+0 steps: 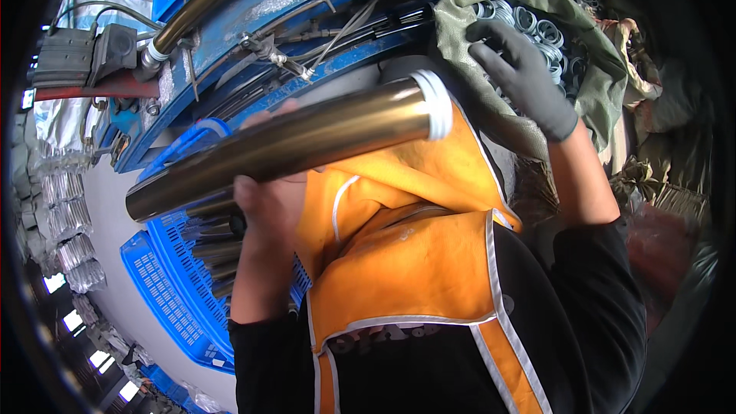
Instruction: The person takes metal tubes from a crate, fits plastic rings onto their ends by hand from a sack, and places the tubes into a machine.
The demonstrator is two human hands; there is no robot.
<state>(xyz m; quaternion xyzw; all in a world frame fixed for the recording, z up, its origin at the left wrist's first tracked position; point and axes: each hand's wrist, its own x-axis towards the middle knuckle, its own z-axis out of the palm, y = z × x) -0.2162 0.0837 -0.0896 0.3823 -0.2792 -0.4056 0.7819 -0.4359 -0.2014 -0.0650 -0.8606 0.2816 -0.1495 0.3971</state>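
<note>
My bare left hand (pixel 268 211) is wrapped round a long bronze-coloured metal tube (pixel 299 138), held tilted across my front. The tube's right end carries a white threaded collar (pixel 435 105). My right hand (pixel 525 80), in a grey glove, is over the mouth of a green woven sack (pixel 609 111). Its thumb and fingers are apart, with nothing visible between them. Light grey rings (pixel 549 31) fill the sack beneath the glove; the hand hides some of them.
Ahead stands a blue metal machine frame (pixel 268 15) with another bronze tube (pixel 215 0) lying along it. At lower left, a blue plastic basket (pixel 165 303) stands beside several dark tubes (pixel 215 251). An orange apron (pixel 406 284) covers my front.
</note>
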